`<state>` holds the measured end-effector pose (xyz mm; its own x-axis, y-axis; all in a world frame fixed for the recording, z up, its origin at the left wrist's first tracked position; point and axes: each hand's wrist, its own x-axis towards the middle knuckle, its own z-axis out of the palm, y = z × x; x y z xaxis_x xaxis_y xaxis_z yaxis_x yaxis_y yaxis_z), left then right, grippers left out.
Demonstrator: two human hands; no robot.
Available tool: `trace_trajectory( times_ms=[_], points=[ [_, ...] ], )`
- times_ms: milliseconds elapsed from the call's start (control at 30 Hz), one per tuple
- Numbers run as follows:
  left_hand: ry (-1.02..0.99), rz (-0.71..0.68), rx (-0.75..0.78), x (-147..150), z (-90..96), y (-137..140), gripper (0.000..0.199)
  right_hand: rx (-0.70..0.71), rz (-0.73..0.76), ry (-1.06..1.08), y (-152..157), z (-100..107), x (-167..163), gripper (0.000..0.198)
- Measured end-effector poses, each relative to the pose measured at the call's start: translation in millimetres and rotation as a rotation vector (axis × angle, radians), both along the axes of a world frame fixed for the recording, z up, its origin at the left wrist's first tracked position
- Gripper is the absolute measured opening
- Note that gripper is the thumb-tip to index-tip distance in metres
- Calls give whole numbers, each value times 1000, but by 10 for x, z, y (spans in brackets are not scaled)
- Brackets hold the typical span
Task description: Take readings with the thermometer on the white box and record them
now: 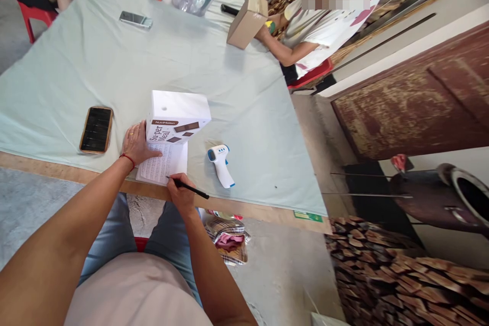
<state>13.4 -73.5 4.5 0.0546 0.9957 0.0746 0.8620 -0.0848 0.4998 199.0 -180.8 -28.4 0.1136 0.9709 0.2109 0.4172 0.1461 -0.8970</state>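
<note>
Right hand (181,194) closed around a black pen (195,190), tip at the handwritten page of the notebook (158,164), just ahead and left of that grip! Left hand (136,143) lies open, thumb across the page, fingers alongside the white box (180,107) standing beyond the pen grip, and there's the thermometer gun (221,164) over to the grip's right.
</note>
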Motion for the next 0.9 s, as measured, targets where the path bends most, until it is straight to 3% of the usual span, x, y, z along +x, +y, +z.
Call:
trace_trajectory(
  times_ms=[900],
  points=[
    [5, 9, -19, 7, 36, -3, 119, 35, -29, 9, 2, 13, -4, 10]
  ],
)
